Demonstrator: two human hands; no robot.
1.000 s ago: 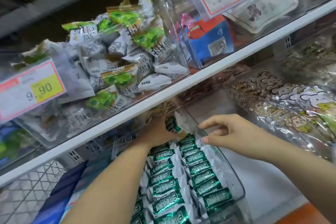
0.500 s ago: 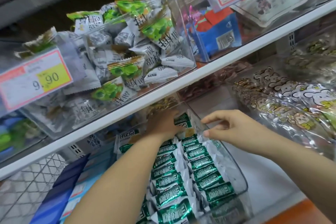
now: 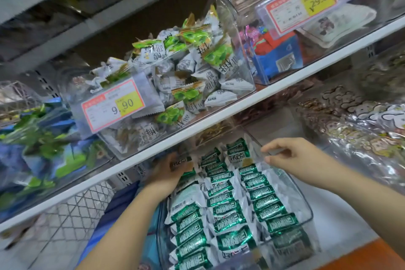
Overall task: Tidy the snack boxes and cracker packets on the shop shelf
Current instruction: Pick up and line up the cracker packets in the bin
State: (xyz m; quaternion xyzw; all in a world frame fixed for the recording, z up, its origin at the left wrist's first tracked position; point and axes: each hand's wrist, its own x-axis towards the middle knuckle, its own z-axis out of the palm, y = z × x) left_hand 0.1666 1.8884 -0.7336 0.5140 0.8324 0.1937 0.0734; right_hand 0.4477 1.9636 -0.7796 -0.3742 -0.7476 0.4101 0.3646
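Where the lower shelf point(image 3: 341, 221) carries a clear bin point(image 3: 305, 211), head view: cracker packets point(image 3: 228, 204), green and white, stand in three rows inside it. Left hand point(image 3: 168, 173), at the bin's back left corner, grips one packet point(image 3: 182, 163). Right hand point(image 3: 293, 158) pinches the right wall's rim near the back corner. Risk: tugging that packet may topple the leaning left row, and pulling the rim may slide the bin toward the shelf's front edge.

Two bare forearms are shown, the left forearm point(image 3: 122, 232) and the right forearm point(image 3: 355, 193), each left uncovered as far as the frame's edge. The left hand point(image 3: 168, 173) and right hand point(image 3: 291, 158) are likewise bare. The fingers point(image 3: 274, 145) are seen to be slim; nail detail is lost to blur.
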